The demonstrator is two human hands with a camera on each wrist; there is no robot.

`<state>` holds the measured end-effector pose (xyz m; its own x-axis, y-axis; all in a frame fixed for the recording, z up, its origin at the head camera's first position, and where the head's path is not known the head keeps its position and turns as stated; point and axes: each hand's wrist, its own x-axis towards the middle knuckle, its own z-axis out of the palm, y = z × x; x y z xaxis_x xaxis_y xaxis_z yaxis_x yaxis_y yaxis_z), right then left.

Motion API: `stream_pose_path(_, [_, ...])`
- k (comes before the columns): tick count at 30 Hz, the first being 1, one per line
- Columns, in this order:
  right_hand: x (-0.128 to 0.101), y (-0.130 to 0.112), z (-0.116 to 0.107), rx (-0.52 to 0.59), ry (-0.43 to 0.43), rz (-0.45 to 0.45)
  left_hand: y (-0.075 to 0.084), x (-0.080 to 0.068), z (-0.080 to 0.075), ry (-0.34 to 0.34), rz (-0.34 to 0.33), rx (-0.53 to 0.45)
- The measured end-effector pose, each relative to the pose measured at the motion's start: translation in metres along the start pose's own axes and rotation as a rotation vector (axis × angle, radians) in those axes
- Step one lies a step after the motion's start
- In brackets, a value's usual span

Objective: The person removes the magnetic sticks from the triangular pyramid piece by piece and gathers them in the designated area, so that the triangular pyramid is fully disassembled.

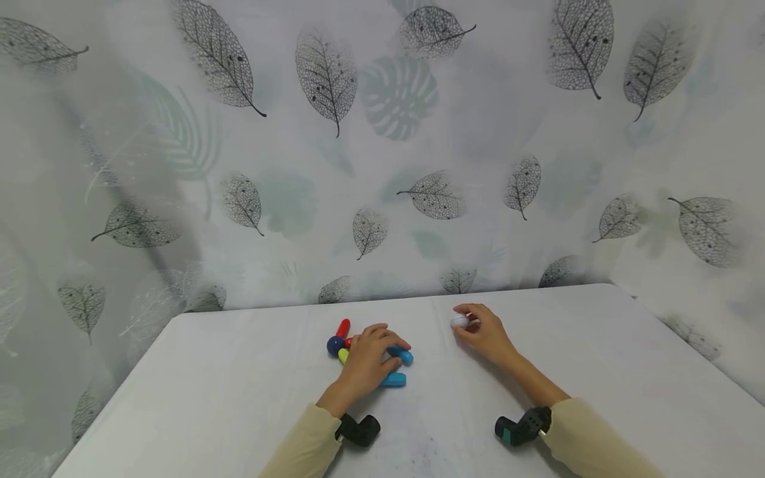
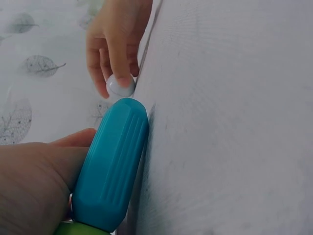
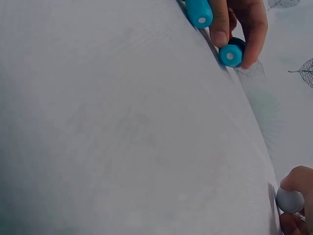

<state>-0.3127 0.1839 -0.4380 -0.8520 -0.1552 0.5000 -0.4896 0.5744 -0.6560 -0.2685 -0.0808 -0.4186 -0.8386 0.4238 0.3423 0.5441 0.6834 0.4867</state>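
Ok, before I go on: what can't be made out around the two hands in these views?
- Head view: the left hand covers the middle of the coloured pieces, so how they join is hidden.
- Left wrist view: the teal piece is cut off at the bottom edge.
- Right wrist view: the right hand and white ball sit at the frame corner, mostly cut off.
- Head view: the ball is too small to detail.

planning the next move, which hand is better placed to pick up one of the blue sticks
Left, probably. The left hand already rests on the pile of coloured sticks, fingers over a blue stick. The right hand is off to the side, its grip busy pinching a small white ball.
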Motion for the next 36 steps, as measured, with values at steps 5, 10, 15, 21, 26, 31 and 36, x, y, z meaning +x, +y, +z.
stream_pose_path(5, [0.0, -0.002, -0.001, 0.011, -0.034, 0.061, -0.001, 0.001, -0.002, -0.002, -0.001, -0.061])
stream_pose_path(10, [-0.001, -0.004, -0.005, 0.034, -0.045, 0.073, -0.001, 0.0, -0.006, 0.021, -0.023, -0.072])
stream_pose_path(15, [-0.001, -0.003, -0.011, 0.036, -0.047, 0.085, -0.002, 0.0, -0.01, -0.01, -0.152, -0.011])
stream_pose_path(21, [-0.002, -0.003, -0.017, 0.018, -0.047, 0.083, -0.003, -0.002, -0.013, -0.043, -0.218, 0.026])
stream_pose_path(26, [-0.002, -0.006, -0.021, 0.008, -0.04, 0.069, -0.004, -0.002, -0.014, -0.043, -0.2, 0.057])
stream_pose_path(31, [0.007, -0.004, -0.016, -0.002, -0.048, 0.042, -0.007, -0.003, -0.012, -0.042, -0.206, 0.063])
stream_pose_path(36, [0.016, -0.002, -0.01, -0.018, -0.067, -0.005, -0.007, -0.004, -0.013, -0.039, -0.202, 0.059])
